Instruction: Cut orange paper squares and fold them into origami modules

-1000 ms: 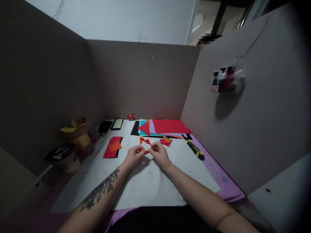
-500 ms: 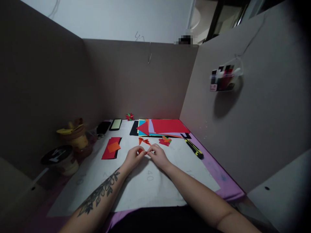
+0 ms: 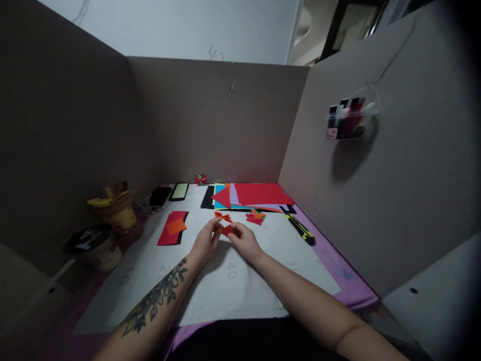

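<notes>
Between my two hands is a small red piece of paper (image 3: 227,230). My left hand (image 3: 206,241) has its fingers closed at the left edge of the piece. My right hand (image 3: 245,241) pinches its right side. Just beyond my fingers lie small folded orange-red pieces (image 3: 224,216). A little pile of red, orange and green pieces (image 3: 256,217) sits to the right of them. On the left, an orange square (image 3: 176,227) rests on red paper strips (image 3: 165,236).
Coloured sheets (image 3: 263,194) lie at the back, with a paper star (image 3: 200,179) near a phone (image 3: 179,191). A yellow-black cutter (image 3: 299,228) is on the right. A lidded tub (image 3: 93,246) and a pot (image 3: 122,213) stand left. Panels surround the table.
The red piece between my hands now shows more of its surface. My left hand's fingers have shifted up slightly, and the camera view has moved a little.
</notes>
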A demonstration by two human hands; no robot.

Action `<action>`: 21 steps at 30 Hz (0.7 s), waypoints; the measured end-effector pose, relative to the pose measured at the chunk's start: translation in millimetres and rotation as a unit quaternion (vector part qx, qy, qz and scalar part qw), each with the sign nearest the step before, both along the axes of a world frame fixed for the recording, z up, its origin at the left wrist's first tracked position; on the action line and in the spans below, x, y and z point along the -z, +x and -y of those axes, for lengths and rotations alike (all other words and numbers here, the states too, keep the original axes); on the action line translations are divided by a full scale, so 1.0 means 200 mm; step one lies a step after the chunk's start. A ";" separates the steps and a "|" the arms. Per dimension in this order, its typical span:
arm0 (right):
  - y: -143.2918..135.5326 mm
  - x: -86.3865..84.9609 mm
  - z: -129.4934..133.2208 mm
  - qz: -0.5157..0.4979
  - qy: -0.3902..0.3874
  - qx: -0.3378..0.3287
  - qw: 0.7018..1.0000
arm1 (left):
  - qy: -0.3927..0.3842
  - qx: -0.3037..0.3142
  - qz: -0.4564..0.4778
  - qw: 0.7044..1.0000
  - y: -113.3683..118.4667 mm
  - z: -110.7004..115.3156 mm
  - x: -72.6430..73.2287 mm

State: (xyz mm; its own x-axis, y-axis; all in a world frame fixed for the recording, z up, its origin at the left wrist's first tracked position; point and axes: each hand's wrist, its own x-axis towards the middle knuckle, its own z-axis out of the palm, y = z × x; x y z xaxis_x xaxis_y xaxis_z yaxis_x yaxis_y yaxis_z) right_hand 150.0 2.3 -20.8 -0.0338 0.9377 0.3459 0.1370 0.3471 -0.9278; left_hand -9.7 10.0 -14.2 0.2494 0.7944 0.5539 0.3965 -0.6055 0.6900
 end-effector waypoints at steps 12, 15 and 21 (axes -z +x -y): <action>0.03 -0.01 -0.04 -0.243 -0.105 -0.060 0.962 | -0.179 0.097 0.102 0.974 0.02 0.01 -0.07; 0.02 -0.01 -0.04 -0.235 -0.096 -0.051 0.966 | -0.209 0.114 0.116 0.964 0.02 0.02 -0.08; 0.02 -0.01 -0.03 -0.220 -0.095 -0.045 0.970 | -0.195 0.101 0.107 0.970 0.01 0.01 -0.06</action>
State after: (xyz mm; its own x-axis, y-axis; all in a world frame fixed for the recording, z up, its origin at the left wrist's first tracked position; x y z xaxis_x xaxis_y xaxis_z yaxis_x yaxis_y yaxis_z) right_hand 154.9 8.1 -18.8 -0.0076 0.9861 0.1661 -0.3102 0.1556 -0.9379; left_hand -7.3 8.6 -1.5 0.3337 0.9009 0.2776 0.1199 -0.3326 0.9354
